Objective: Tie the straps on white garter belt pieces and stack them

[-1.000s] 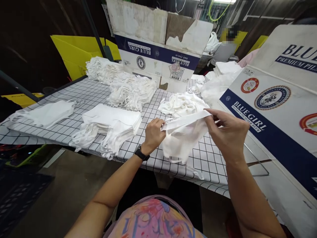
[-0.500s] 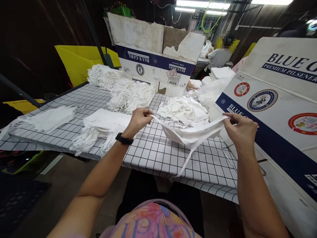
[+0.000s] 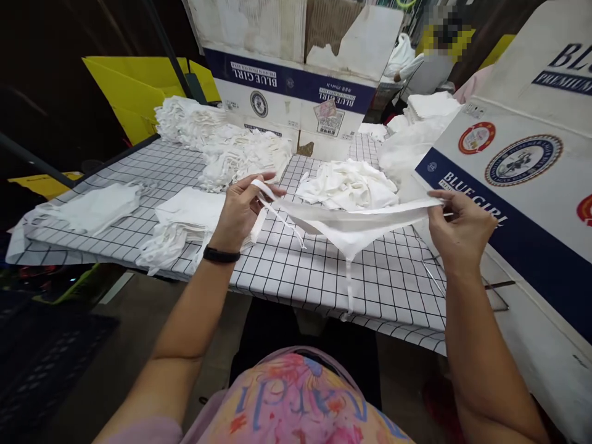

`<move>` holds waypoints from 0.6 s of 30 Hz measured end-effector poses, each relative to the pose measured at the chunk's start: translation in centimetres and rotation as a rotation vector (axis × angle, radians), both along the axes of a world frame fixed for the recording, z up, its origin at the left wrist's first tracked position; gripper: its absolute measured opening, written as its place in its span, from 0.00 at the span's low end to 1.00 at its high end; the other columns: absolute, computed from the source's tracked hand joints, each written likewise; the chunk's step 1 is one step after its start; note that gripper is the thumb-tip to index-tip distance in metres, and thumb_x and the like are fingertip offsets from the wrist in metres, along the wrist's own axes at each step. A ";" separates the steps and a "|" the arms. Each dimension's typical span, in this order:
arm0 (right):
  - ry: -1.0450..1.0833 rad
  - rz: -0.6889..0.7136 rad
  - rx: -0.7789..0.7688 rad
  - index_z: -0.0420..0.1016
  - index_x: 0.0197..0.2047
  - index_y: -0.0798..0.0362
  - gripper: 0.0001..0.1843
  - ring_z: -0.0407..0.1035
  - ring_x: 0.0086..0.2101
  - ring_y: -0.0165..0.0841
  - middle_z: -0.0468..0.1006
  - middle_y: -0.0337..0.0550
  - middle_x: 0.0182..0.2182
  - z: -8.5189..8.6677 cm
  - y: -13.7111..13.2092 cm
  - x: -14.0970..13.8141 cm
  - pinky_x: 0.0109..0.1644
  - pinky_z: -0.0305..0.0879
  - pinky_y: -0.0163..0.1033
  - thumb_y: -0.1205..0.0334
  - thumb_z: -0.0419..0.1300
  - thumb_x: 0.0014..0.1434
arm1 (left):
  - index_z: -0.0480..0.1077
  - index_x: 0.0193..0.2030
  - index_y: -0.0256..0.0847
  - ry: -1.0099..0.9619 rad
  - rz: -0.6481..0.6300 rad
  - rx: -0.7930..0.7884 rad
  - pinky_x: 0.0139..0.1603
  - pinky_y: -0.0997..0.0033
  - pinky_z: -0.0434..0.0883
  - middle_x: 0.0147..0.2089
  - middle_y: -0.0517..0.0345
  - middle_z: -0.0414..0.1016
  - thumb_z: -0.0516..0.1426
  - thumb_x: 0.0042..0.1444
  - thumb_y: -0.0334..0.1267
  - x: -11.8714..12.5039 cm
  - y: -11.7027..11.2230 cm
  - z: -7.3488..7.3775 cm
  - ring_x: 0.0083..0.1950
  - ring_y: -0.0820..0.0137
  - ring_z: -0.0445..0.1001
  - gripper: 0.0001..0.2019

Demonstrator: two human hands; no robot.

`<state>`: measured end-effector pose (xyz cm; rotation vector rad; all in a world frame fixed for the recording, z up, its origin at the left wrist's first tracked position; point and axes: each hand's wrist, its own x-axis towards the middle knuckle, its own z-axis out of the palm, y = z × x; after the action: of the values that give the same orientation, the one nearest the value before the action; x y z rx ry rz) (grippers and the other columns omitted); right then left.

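I hold a white cloth piece with dangling straps (image 3: 351, 225) stretched flat above the checked table (image 3: 296, 271). My left hand (image 3: 240, 209), a black band on its wrist, pinches its left end. My right hand (image 3: 462, 228) pinches its right end. One strap hangs down toward the table's near edge. Behind the stretched piece lies a loose heap of white cloth pieces (image 3: 346, 185). A neat stack of folded white pieces (image 3: 189, 216) sits just left of my left hand.
More white piles (image 3: 222, 142) sit at the back left, and a flat piece (image 3: 92, 206) lies far left. A Blue Girl carton (image 3: 296, 80) stands at the back; another carton (image 3: 518, 172) leans at right. Another person (image 3: 430, 61) sits beyond.
My hands have moved apart and pulled the bunched cloth out flat and taut above the table. The camera has tipped downward slightly.
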<state>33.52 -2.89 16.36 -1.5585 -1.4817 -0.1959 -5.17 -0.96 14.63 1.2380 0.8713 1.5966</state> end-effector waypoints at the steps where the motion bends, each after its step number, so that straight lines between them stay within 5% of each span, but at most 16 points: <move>1: 0.012 0.013 -0.069 0.86 0.46 0.53 0.17 0.72 0.27 0.33 0.82 0.44 0.31 -1.4 -0.8 0.1 0.37 0.67 0.37 0.63 0.59 0.57 | 0.80 0.48 0.40 0.069 -0.004 -0.003 0.53 0.61 0.78 0.32 0.56 0.82 0.61 0.64 0.48 -0.5 -0.8 -0.9 0.40 0.66 0.83 0.15; 6: 0.035 0.176 -0.637 0.83 0.37 0.51 0.14 0.72 0.27 0.37 0.79 0.41 0.25 -10.0 -4.9 0.9 0.36 0.67 0.41 0.59 0.59 0.51 | 0.81 0.44 0.39 0.822 -0.332 -0.197 0.45 0.67 0.75 0.35 0.55 0.83 0.59 0.60 0.37 -2.6 -5.1 -6.7 0.39 0.65 0.81 0.10; 9: 0.042 0.170 -0.706 0.82 0.39 0.51 0.15 0.72 0.27 0.38 0.78 0.41 0.24 -12.7 -6.4 0.8 0.37 0.68 0.43 0.58 0.56 0.52 | 0.80 0.46 0.38 1.163 -0.477 -0.190 0.51 0.66 0.73 0.44 0.53 0.84 0.54 0.55 0.28 -2.7 -6.3 -8.3 0.47 0.62 0.80 0.16; 13: 0.014 0.224 -0.718 0.82 0.41 0.51 0.16 0.72 0.27 0.38 0.79 0.43 0.28 -12.3 -6.7 1.1 0.39 0.69 0.44 0.52 0.59 0.54 | 0.77 0.47 0.39 1.320 -0.576 -0.096 0.56 0.66 0.70 0.48 0.52 0.81 0.52 0.53 0.26 -2.4 -5.8 -6.5 0.52 0.62 0.77 0.19; 18: 0.061 0.291 -0.877 0.80 0.56 0.49 0.35 0.77 0.36 0.43 0.83 0.47 0.38 -10.9 -5.1 2.8 0.41 0.72 0.45 0.35 0.67 0.52 | 0.73 0.54 0.41 1.229 -0.830 -0.045 0.54 0.68 0.71 0.54 0.53 0.79 0.60 0.59 0.42 -0.8 -2.7 -4.2 0.53 0.62 0.76 0.18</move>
<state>36.34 -7.96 5.43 -1.9378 -1.8365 0.7595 -5.95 -3.66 10.47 2.1738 0.8575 0.0449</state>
